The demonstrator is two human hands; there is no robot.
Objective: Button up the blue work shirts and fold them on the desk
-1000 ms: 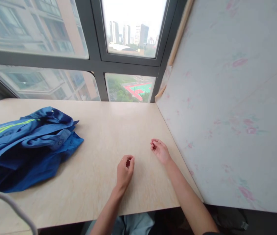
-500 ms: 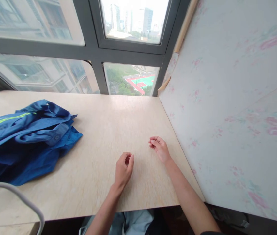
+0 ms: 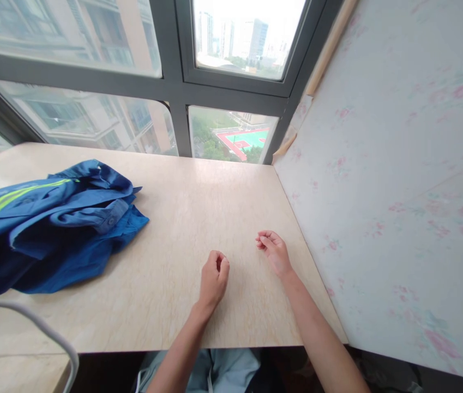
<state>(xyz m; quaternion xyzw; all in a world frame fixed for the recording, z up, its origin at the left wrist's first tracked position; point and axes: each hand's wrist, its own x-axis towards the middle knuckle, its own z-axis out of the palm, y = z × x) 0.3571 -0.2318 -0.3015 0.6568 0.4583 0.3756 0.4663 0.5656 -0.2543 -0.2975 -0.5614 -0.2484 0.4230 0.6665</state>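
Observation:
My left hand [image 3: 215, 277] rests on the pale, stone-patterned tabletop [image 3: 166, 311], its fingers curled into a loose fist with a small gap by the thumb. No object shows in it. To its right and a little farther off is my right hand [image 3: 274, 251], palm turned inward, thumb against its bent fingers; nothing shows there either. The two hands are apart. Left of them lies a crumpled blue jacket [image 3: 71, 234] with a yellow-green stripe and a buttoned cuff, touched by neither hand.
A grey cable or tube [image 3: 38, 322] curves over the near left edge. Grey-framed windows [image 3: 176, 93] stand behind the table. A flower-patterned wall [image 3: 378, 180] closes off the right side, with torn trim [image 3: 286, 144] at the corner.
The camera view has turned slightly left, so the jacket, windows and hands sit farther right in the picture. Both hands keep nearly the same pose and place on the table.

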